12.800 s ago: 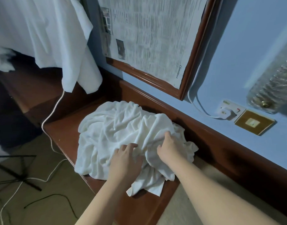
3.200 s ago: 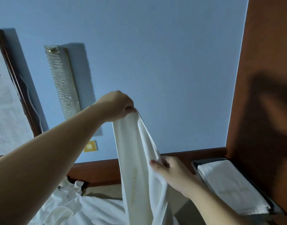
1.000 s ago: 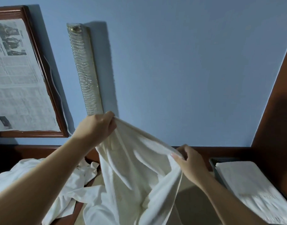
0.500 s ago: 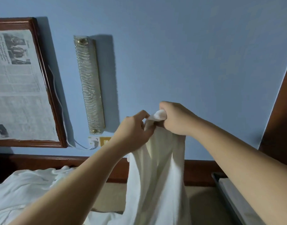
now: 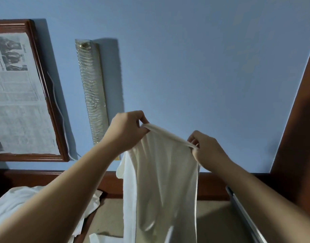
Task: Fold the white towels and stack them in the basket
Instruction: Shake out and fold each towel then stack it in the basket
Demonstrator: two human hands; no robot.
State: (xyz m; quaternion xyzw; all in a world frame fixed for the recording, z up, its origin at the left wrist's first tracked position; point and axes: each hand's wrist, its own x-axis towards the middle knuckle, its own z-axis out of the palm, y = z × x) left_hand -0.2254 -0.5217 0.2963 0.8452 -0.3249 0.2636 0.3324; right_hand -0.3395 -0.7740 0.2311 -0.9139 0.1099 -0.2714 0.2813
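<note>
While both hands, left hand and right hand, pinch one hanging white towel by its top edge, unfolded; heap of towels awaits; basket rim barely visible.

A bedroom, likely a hotel's: blue wall, wood-framed newspaper print, ribbed glass wall lamp right of it.

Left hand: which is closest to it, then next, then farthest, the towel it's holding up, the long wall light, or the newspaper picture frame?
From the left hand:
1. Towel, pinched in its fingers.
2. Wall light, just to its left on the wall.
3. Picture frame, farthest left.
</note>
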